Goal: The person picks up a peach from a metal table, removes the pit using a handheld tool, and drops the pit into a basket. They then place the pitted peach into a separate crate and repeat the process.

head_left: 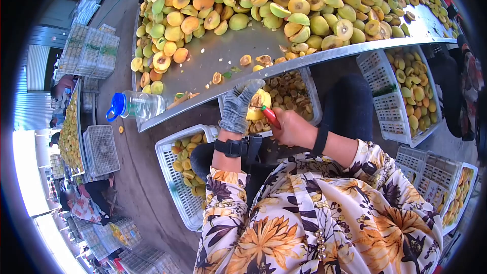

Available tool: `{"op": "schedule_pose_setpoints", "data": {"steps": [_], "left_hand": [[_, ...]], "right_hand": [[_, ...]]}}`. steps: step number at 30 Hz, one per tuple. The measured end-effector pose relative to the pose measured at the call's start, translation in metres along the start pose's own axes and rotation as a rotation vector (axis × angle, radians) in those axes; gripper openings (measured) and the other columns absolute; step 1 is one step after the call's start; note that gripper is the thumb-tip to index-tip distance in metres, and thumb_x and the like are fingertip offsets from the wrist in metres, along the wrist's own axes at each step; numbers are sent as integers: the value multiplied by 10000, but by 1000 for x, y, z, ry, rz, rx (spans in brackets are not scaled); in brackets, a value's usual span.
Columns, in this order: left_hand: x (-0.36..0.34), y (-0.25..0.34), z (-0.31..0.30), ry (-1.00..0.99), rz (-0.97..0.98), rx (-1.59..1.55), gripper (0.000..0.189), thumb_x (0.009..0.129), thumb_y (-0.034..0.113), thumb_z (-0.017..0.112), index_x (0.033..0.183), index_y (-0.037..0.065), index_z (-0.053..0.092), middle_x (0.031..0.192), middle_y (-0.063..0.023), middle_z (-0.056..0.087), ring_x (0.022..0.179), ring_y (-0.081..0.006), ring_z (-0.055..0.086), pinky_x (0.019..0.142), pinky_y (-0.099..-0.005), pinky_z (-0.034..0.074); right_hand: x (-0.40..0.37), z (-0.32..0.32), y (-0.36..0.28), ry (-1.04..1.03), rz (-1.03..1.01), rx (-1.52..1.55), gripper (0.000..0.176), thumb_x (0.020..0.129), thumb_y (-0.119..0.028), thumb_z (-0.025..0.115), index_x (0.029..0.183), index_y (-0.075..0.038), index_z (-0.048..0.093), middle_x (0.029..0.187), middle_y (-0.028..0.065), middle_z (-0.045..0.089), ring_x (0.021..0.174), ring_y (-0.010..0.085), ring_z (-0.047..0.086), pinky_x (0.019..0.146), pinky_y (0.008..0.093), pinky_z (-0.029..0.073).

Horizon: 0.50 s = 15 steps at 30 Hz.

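My left hand (236,105), in a grey knitted glove, is closed around a yellow peach half (257,100) with its brown hollow facing up. Bare and closed, my right hand (295,129) grips a small knife by its red handle (270,117). The knife's tip is at the cut face of the fruit; its blade is mostly hidden. Both hands are just in front of the metal table's edge (203,95), above a white crate (315,96) holding halves and brown scraps.
Green and yellow fruit halves (243,0) are heaped on the table. A blue-capped plastic jar (142,104) lies by its left corner. White crates of fruit stand left (172,187) and right (380,111) of my legs. People (91,198) and stacked crates (89,50) appear farther left.
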<state>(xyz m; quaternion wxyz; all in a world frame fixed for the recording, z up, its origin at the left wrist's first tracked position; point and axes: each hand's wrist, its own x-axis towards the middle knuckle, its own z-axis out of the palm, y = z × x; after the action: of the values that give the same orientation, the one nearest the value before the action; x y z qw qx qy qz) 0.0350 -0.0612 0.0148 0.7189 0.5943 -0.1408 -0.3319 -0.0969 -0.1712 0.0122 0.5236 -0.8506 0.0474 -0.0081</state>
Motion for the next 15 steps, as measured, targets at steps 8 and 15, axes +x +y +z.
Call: {"op": "schedule_pose_setpoints", "data": {"steps": [8,15], "left_hand": [[-13,-11,10,183,74,-235,319,825,240,608,1056,23,573,942,-79,604,843,-180,590,788,-298,481],[-11,-16,24,402,286,28,243,804,193,635,969,15,626,905,-62,624,817,-152,597,735,-280,494]], "right_hand": [[4,7,12,93,-131,140,107,768,-40,530,858,-16,477,549,104,521,404,165,506,392,298,405],[-2,-14,-27,-273,455,698,97,763,-21,492,848,-25,445,531,58,482,380,127,472,348,270,373]]}}
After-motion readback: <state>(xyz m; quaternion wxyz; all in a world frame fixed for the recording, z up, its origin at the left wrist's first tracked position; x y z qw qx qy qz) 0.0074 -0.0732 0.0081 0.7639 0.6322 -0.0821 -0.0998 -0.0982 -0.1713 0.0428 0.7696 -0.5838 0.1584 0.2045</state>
